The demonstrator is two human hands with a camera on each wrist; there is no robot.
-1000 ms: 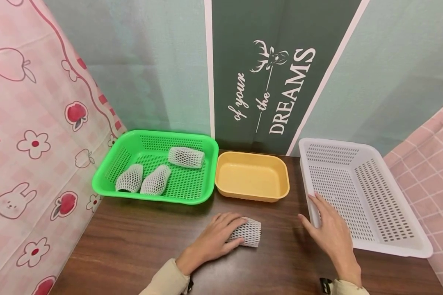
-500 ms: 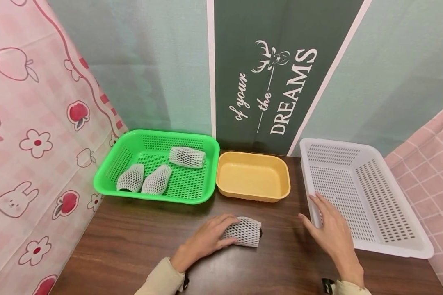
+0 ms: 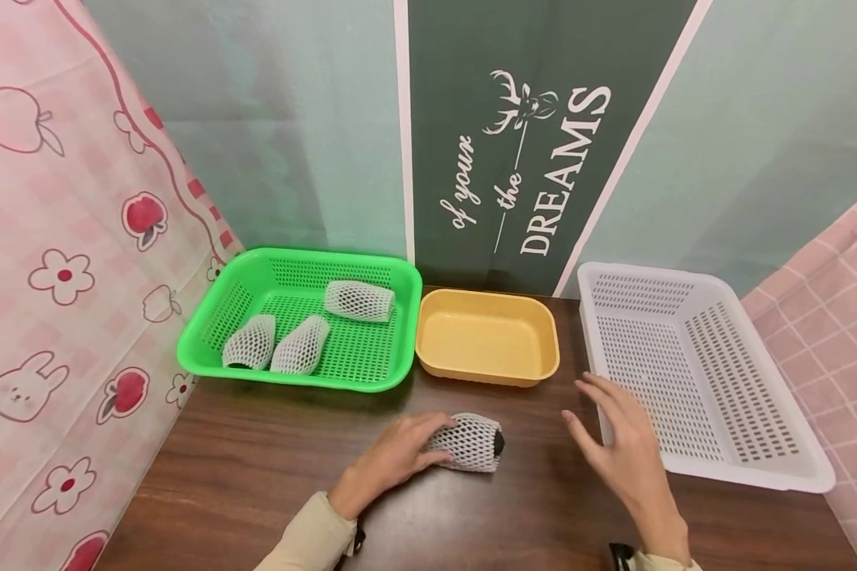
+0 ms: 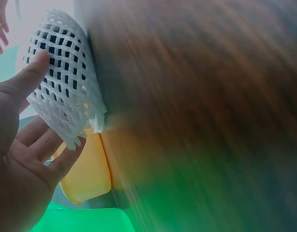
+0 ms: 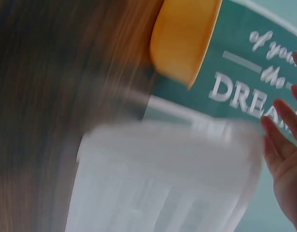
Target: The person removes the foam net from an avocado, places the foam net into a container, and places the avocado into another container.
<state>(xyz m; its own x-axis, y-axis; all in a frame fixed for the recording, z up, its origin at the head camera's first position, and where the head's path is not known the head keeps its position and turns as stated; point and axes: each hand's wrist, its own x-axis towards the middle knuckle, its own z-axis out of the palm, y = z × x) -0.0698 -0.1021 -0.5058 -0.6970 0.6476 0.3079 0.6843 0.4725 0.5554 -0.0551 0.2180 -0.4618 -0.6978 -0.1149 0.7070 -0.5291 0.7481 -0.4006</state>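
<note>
Head view: on a brown wooden table (image 3: pixel 536 515), a person's left hand (image 3: pixel 393 456) holds a white foam-net sleeve (image 3: pixel 470 444) lying on its side, thumb on the near side and fingers on the far side. Something dark shows at the sleeve's right end and, in the left wrist view, through the mesh. The sleeve is in front of a yellow tray (image 3: pixel 486 341).

The right hand (image 3: pixel 624 436) holds nothing — its thumb and fingers stand wide apart — at the left rim of a white basket (image 3: pixel 743 476); whether it touches the rim, I cannot tell.

At the back left, just beside the tray, a green basket (image 3: pixel 286 380) holds three more netted pieces (image 3: pixel 359 301) — two near its front left, one toward the back right.
</note>
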